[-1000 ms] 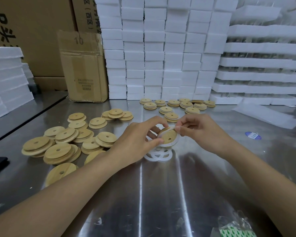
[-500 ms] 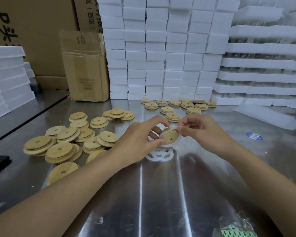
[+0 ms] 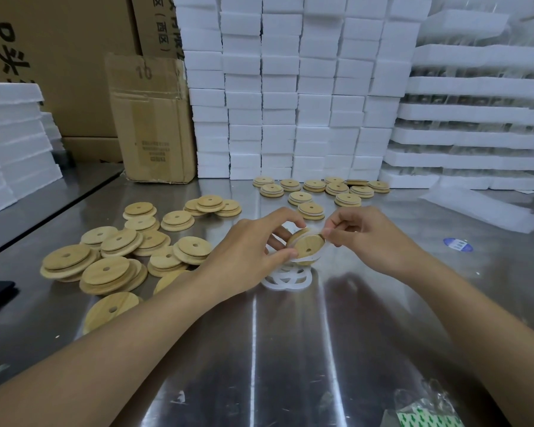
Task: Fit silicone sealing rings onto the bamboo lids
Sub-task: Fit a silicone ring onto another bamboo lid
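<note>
A round bamboo lid (image 3: 308, 247) with a small centre hole is held tilted above the steel table, between both hands. My left hand (image 3: 250, 251) grips its left edge with thumb and fingers. My right hand (image 3: 364, 238) pinches a white silicone ring (image 3: 311, 257) at the lid's upper right rim; the ring wraps the lid's lower edge. Loose white rings (image 3: 285, 278) lie on the table just under the lid. Bare bamboo lids (image 3: 111, 257) are heaped at the left. Lids with white rings (image 3: 321, 192) lie in a group at the back.
The steel table (image 3: 259, 349) runs to a wall of stacked white foam blocks (image 3: 290, 87) and foam trays (image 3: 475, 118). A cardboard box (image 3: 150, 118) stands at the back left. A clear bag (image 3: 426, 408) lies at the front right, a blue sticker (image 3: 457, 244) further right.
The lid has turned a little in my hands, and the ring sits further around its lower rim. Both hands stay in nearly the same place.
</note>
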`<action>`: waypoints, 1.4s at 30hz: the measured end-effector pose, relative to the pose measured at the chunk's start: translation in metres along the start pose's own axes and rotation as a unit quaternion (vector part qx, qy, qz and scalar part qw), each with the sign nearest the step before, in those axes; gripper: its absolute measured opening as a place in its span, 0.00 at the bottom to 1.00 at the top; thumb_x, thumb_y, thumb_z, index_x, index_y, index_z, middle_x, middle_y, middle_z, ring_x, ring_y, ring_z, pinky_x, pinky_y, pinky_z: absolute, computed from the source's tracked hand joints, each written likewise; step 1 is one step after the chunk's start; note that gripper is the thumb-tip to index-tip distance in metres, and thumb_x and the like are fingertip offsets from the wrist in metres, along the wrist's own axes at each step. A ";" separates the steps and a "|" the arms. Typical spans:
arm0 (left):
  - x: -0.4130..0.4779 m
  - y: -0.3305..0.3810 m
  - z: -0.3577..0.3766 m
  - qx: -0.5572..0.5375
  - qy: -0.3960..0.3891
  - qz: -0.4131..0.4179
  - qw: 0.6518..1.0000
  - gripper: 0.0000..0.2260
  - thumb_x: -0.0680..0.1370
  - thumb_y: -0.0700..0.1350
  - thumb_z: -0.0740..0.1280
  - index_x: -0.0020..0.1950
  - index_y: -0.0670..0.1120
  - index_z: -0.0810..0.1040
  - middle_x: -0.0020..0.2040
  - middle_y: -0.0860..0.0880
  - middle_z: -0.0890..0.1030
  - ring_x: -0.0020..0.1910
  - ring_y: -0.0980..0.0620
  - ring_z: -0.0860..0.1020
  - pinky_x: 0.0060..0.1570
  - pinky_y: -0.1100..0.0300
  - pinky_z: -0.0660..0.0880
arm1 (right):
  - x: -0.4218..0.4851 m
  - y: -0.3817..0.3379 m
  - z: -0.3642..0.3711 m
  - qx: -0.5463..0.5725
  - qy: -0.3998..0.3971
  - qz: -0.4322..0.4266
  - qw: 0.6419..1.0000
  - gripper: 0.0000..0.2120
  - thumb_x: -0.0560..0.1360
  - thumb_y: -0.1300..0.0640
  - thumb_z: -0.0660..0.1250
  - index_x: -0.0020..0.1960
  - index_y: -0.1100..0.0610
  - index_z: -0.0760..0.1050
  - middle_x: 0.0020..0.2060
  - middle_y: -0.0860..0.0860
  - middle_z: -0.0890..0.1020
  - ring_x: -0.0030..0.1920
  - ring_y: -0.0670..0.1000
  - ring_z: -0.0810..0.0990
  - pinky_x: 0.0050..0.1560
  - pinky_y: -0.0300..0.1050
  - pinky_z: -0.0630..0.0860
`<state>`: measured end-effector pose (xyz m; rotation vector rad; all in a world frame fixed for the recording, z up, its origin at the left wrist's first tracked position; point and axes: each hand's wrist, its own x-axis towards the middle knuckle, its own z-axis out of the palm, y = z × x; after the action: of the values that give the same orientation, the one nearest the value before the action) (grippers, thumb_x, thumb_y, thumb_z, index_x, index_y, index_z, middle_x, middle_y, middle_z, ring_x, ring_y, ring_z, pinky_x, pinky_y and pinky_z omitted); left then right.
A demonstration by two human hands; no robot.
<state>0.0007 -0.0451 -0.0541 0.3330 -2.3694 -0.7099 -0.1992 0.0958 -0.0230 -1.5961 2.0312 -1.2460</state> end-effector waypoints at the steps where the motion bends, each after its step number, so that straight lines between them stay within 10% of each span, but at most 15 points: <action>1: 0.000 0.000 0.000 -0.001 0.000 0.000 1.000 0.20 0.79 0.48 0.77 0.62 0.69 0.74 0.51 0.59 0.86 0.51 0.62 0.85 0.49 0.56 0.85 | 0.000 0.001 -0.001 -0.004 -0.003 -0.001 1.000 0.06 0.80 0.59 0.72 0.44 0.56 0.83 0.40 0.58 0.84 0.41 0.50 0.79 0.50 0.50 0.77; 10: 0.002 -0.007 0.000 -0.041 0.001 -0.012 0.999 0.21 0.78 0.47 0.77 0.60 0.70 0.75 0.51 0.59 0.85 0.50 0.59 0.86 0.45 0.63 0.83 | 0.004 0.009 -0.008 -0.009 -0.060 -0.039 0.997 0.02 0.79 0.62 0.74 0.47 0.59 0.84 0.39 0.51 0.84 0.40 0.45 0.79 0.46 0.34 0.76; 30: 0.005 -0.019 0.005 -0.068 -0.009 -0.030 0.997 0.16 0.78 0.47 0.75 0.60 0.66 0.78 0.52 0.61 0.84 0.43 0.54 0.86 0.40 0.67 0.78 | 0.004 0.015 -0.004 0.004 -0.081 0.030 0.996 0.07 0.77 0.54 0.77 0.42 0.57 0.86 0.36 0.54 0.87 0.38 0.47 0.82 0.48 0.46 0.78; 42: 0.012 -0.018 0.007 -0.096 -0.013 -0.062 0.993 0.13 0.79 0.48 0.76 0.58 0.64 0.80 0.53 0.57 0.87 0.43 0.50 0.87 0.48 0.48 0.86 | 0.005 0.021 -0.012 -0.029 -0.137 0.042 0.989 0.05 0.76 0.58 0.78 0.43 0.58 0.86 0.34 0.54 0.86 0.34 0.45 0.78 0.38 0.34 0.73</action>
<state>-0.0121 -0.0620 -0.0624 0.3907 -2.2967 -0.9974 -0.2226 0.0975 -0.0305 -1.5896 1.9540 -0.8895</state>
